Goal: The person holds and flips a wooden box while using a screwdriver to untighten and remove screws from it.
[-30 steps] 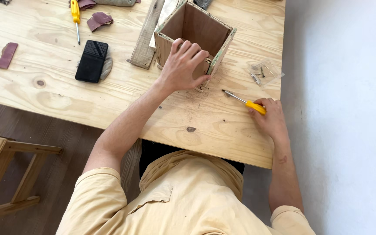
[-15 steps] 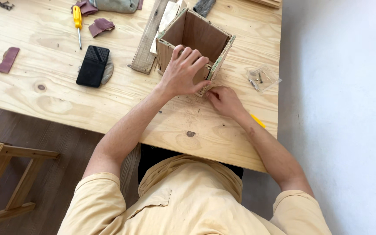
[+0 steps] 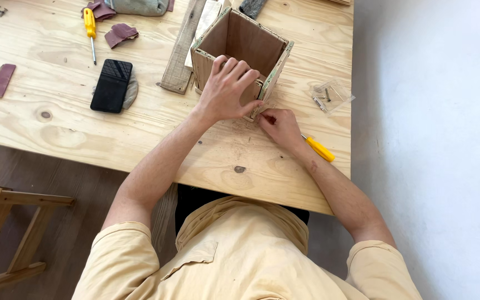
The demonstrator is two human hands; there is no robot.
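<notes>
An open-topped wooden box (image 3: 246,40) stands on the pale wooden table (image 3: 45,136). My left hand (image 3: 226,89) grips the top of the box's near wall, fingers curled over the edge. My right hand (image 3: 282,128) rests on the table at the box's near right corner. Its fingertips are pinched on a small dark piece against that corner. A yellow-handled screwdriver (image 3: 320,149) lies on the table beside my right wrist, with its shaft hidden under the hand.
A clear bag of screws (image 3: 331,95) lies right of the box, near the table's right edge. To the left are a wooden strip (image 3: 180,58), a black phone (image 3: 111,85), a second yellow screwdriver (image 3: 89,25) and sandpaper scraps (image 3: 120,34). A wooden stool (image 3: 6,233) stands lower left.
My right hand let go of the yellow screwdriver, left it on the table and moved left to the box's near corner. My left hand stayed on the box.
</notes>
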